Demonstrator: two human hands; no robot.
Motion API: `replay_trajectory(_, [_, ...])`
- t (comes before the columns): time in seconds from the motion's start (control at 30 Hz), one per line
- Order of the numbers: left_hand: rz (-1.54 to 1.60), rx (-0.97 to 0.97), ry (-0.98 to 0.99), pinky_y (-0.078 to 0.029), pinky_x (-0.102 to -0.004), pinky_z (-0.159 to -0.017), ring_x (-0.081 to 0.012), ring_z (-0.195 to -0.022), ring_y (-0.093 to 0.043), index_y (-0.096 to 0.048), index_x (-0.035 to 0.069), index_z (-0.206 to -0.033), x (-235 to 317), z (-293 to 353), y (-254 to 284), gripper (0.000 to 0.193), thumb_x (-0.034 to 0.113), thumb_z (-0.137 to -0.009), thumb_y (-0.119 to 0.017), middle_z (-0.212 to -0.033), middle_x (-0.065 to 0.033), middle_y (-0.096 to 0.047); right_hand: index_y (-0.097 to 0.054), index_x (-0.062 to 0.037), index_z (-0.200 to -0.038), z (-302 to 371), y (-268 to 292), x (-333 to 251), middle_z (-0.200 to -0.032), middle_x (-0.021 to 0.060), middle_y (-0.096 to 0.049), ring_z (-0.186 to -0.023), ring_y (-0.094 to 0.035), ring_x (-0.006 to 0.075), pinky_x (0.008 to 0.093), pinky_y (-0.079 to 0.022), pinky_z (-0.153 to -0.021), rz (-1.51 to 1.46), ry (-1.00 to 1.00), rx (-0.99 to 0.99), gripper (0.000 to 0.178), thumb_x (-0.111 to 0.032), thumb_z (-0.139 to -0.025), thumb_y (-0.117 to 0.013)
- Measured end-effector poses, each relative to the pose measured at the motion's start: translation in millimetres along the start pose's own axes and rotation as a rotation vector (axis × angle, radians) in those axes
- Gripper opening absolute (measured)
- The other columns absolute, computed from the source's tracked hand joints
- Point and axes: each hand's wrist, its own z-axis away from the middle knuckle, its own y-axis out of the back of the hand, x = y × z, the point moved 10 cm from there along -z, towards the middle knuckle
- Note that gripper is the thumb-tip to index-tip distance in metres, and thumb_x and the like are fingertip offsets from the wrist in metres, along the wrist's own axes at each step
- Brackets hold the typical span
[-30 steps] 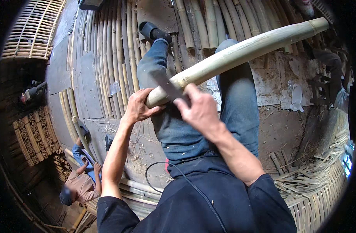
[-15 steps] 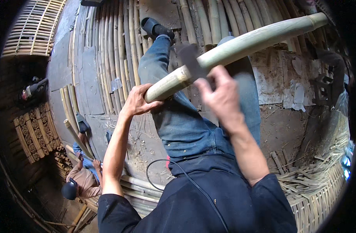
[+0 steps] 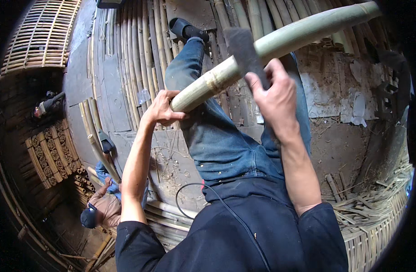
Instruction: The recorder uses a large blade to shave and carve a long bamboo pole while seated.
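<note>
Slender bamboo poles (image 3: 159,34) line the floor beyond the left hand (image 3: 161,109), with a co-worker (image 3: 109,209) well off to its left. Behind the right hand (image 3: 278,97), toward the body, split strips (image 3: 369,213) lie heaped by rough woven latticework (image 3: 376,242). The left hand clasps the near end of a thick bamboo culm (image 3: 308,35), which slants over denim-clad legs (image 3: 221,140) past the right hand, itself closed around a flat, dark blade (image 3: 244,47) that hides part of it. The culm is pale green, smooth, gently curved, ringed between the hands
</note>
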Motion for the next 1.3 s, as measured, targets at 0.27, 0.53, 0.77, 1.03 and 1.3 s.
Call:
replay_trajectory(0.27, [-0.015, -0.062, 0.011, -0.059, -0.0422, -0.085, -0.0326, -0.088, -0.079, -0.077, -0.005, -0.109, -4, -9, -5, 0.067, 0.036, -0.060, -0.094, -0.091, -0.0241, -0.077, -0.061, -0.0052, -0.102, 50, -86, -31, -0.074, 0.0184, -0.074, -0.068, -0.077, 0.0378, 0.0493, -0.062, -0.063, 0.057, 0.203, -0.198, 0.028, -0.025, -0.096, -0.080])
replay_trajectory(0.53, [0.013, -0.115, 0.046, -0.059, -0.0424, -0.084, -0.0307, -0.083, -0.077, -0.078, -0.004, -0.107, -3, -15, -7, 0.064, 0.035, -0.059, -0.094, -0.089, -0.0225, -0.077, -0.061, -0.0053, -0.107, 20, -26, -13, -0.079, 0.0199, -0.075, -0.069, -0.076, 0.0366, 0.0487, -0.061, -0.063, 0.062, 0.082, -0.051, 0.028, -0.025, -0.099, -0.078])
replay_trajectory(0.77, [0.016, -0.128, 0.031, -0.059, -0.0417, -0.082, -0.0253, -0.079, -0.075, -0.076, -0.006, -0.101, -16, -11, -4, 0.061, 0.035, -0.058, -0.091, -0.084, -0.0228, -0.075, -0.062, -0.0052, -0.104, 29, -48, -21, -0.079, 0.0206, -0.075, -0.067, -0.075, 0.0386, 0.0493, -0.060, -0.063, -0.050, 0.170, -0.073, 0.028, -0.025, -0.097, -0.080])
replay_trajectory(1.03, [-0.058, -0.235, 0.062, -0.058, -0.0406, -0.077, -0.0221, -0.074, -0.072, -0.076, -0.006, -0.098, -26, -25, -7, 0.060, 0.037, -0.058, -0.091, -0.077, -0.0186, -0.073, -0.060, -0.0073, -0.110, 39, -69, -15, -0.080, 0.0226, -0.075, -0.076, -0.078, 0.0433, 0.0550, -0.061, -0.069, -0.044, 0.158, -0.139, 0.033, -0.028, -0.096, -0.081])
replay_trajectory(1.3, [-0.364, 0.313, -0.220, -0.061, -0.0449, -0.081, -0.0333, -0.092, -0.073, -0.067, 0.007, -0.124, 28, 32, 22, 0.078, 0.038, -0.062, -0.101, -0.110, -0.0142, -0.069, -0.063, -0.0050, -0.101, 3, 15, 5, -0.081, 0.0226, -0.075, -0.072, -0.077, 0.0383, 0.0498, -0.058, -0.065, 0.010, -0.039, 0.046, 0.031, -0.030, -0.097, -0.081])
